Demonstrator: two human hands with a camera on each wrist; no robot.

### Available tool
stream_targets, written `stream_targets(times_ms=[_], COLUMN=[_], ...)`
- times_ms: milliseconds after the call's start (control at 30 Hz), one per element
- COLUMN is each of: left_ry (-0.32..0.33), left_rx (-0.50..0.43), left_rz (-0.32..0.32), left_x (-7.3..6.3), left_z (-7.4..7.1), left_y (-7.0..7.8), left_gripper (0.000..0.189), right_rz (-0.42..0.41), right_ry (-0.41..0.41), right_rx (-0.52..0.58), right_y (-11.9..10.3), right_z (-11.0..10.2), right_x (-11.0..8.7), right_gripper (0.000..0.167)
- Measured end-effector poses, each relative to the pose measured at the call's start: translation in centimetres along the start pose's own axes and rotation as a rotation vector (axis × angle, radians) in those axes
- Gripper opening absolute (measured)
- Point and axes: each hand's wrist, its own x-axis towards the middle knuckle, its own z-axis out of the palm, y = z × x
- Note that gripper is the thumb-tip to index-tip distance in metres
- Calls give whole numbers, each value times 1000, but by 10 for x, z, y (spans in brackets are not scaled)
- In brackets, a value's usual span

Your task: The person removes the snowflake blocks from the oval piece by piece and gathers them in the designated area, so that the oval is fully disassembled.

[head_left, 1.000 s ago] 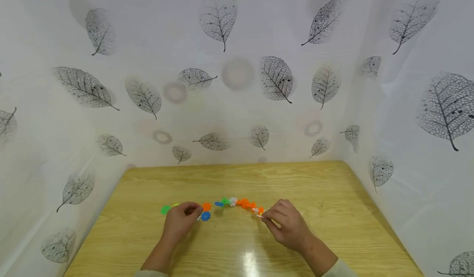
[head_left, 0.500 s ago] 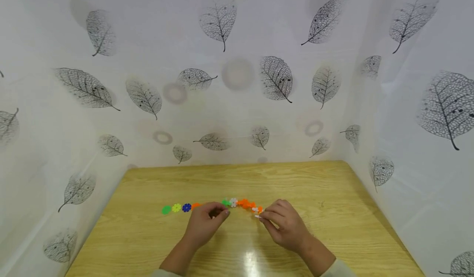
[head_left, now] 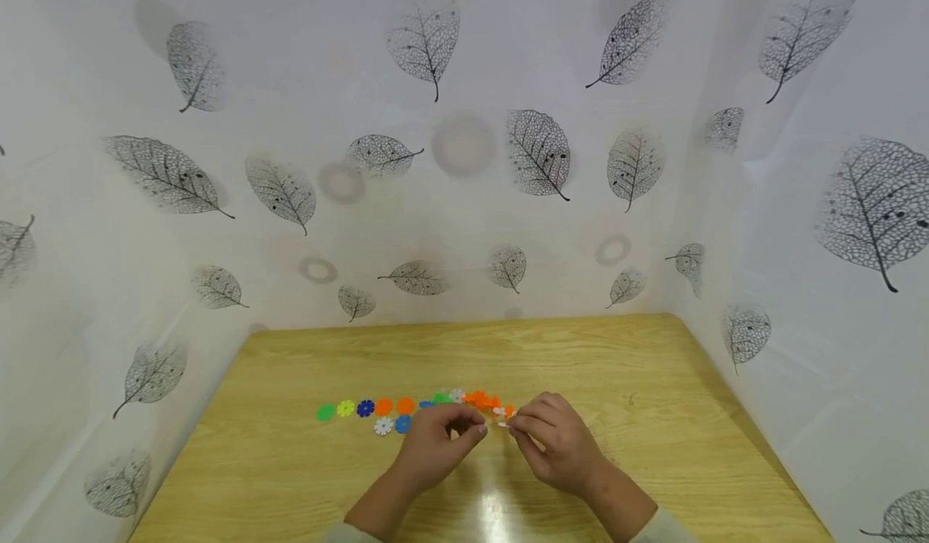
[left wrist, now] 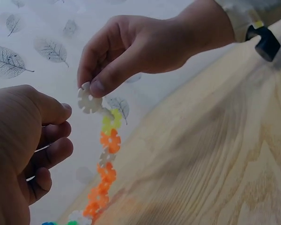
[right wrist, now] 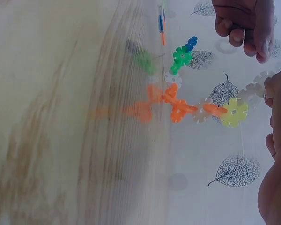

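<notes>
My right hand (head_left: 555,438) pinches a white flower-shaped interlocking disc (left wrist: 89,99) between thumb and fingers. It is the end of a chain of discs (right wrist: 178,108): a yellow disc (right wrist: 234,112), several orange ones, more white ones, a green disc (right wrist: 181,56) and a blue disc (right wrist: 191,43) at the far end. The chain runs leftward and down from the right hand in the head view. My left hand (head_left: 440,444) is close by on the left, fingers loosely curled. Nothing shows between its fingertips in the left wrist view, and they are apart from the white disc.
Loose discs lie flat on the wooden table (head_left: 624,365), left of the left hand: green (head_left: 326,412), yellow (head_left: 346,407), dark blue (head_left: 366,407), two orange, white (head_left: 383,426) and light blue (head_left: 402,423). A white leaf-print curtain (head_left: 464,204) surrounds the table's back and sides.
My left hand has moved right, from over the loose discs to beside the chain's held end, uncovering the loose discs. My right hand has stayed nearly still, gripping the chain.
</notes>
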Motion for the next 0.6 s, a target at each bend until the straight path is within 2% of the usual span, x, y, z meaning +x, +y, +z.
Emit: stream_targets(times_ms=[267,600], left_ry=[-45,-11], left_rx=[-5,63], left_rz=[106,135], left_x=[5,6], left_z=[9,11], left_y=[-1,-1], left_gripper=[8,11], right_rz=[-40,-49], right_ry=[10,2], right_rx=[2,-1], right_y=[-2,-3], right_z=[3,5], right_x=[4,4], right_gripper=[11,11])
